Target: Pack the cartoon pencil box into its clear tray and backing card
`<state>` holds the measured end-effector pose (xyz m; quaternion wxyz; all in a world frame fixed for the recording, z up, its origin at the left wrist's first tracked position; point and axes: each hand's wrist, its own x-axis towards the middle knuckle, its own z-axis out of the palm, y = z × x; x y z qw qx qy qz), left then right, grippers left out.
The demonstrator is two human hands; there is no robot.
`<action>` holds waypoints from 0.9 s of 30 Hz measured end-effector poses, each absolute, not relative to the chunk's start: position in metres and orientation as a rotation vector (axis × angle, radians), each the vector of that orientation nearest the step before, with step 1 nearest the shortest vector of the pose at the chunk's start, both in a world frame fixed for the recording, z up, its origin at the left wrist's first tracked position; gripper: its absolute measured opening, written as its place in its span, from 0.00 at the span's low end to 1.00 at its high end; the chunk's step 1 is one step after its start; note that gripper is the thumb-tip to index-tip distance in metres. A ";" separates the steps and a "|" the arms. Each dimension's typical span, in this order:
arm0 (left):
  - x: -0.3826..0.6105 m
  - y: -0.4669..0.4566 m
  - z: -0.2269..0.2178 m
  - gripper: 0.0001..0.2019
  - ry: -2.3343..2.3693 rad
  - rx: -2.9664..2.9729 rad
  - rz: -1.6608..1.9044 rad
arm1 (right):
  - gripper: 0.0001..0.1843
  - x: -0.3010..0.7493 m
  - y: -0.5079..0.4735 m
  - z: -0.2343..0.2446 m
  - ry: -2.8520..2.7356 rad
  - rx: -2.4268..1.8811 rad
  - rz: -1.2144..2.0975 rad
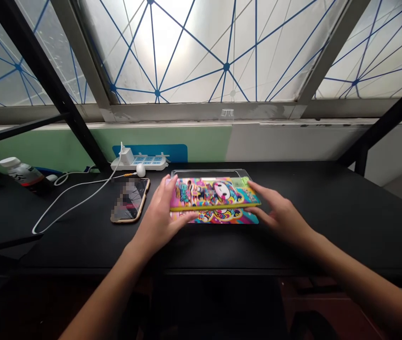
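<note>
A flat, brightly coloured cartoon-printed board [212,192] is lifted a little off a matching printed sheet [222,216] on the black desk [328,212]. My left hand [163,212] grips its left edge, thumb under and fingers on top. My right hand [278,212] holds the right edge the same way. A clear plastic tray [208,173] lies just behind the board.
A smartphone [131,199] lies left of my left hand, with a white cable [69,193] running to a white power strip [140,162] by the wall. A white-capped bottle [21,172] lies at the far left. A black frame strut [45,80] crosses the window.
</note>
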<state>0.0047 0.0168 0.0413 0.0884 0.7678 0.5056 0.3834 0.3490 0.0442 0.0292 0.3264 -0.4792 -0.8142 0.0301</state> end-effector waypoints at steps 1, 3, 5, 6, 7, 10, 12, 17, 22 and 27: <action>0.007 0.031 0.049 0.43 1.495 2.300 1.159 | 0.35 0.347 0.055 0.035 -2.106 -1.279 0.094; 0.012 0.062 0.061 0.39 1.486 2.319 1.190 | 0.36 0.342 0.080 0.041 -2.052 -1.329 0.108; 0.017 0.087 0.062 0.35 1.485 2.282 1.221 | 0.36 0.337 0.102 0.038 -2.005 -1.356 0.106; 0.019 0.097 0.059 0.33 1.470 2.266 1.237 | 0.36 0.336 0.110 0.034 -1.998 -1.364 0.106; 0.020 0.103 0.054 0.31 1.458 2.253 1.232 | 0.36 0.335 0.116 0.028 -2.002 -1.369 0.106; 0.018 0.109 0.036 0.31 1.540 2.198 1.062 | 0.35 0.337 0.123 0.012 -2.056 -1.387 0.127; 0.015 0.107 0.028 0.33 1.568 2.192 0.898 | 0.34 0.341 0.123 0.006 -2.095 -1.395 0.134; 0.014 0.105 0.025 0.41 1.671 2.227 0.609 | 0.33 0.344 0.120 0.004 -2.292 -1.417 0.050; 0.018 0.104 0.029 0.40 1.747 2.291 0.453 | 0.32 0.339 0.110 0.005 -2.406 -1.402 -0.190; 0.021 0.090 0.040 0.35 1.748 2.573 0.356 | 0.20 0.321 0.080 0.016 -2.399 -1.009 -0.317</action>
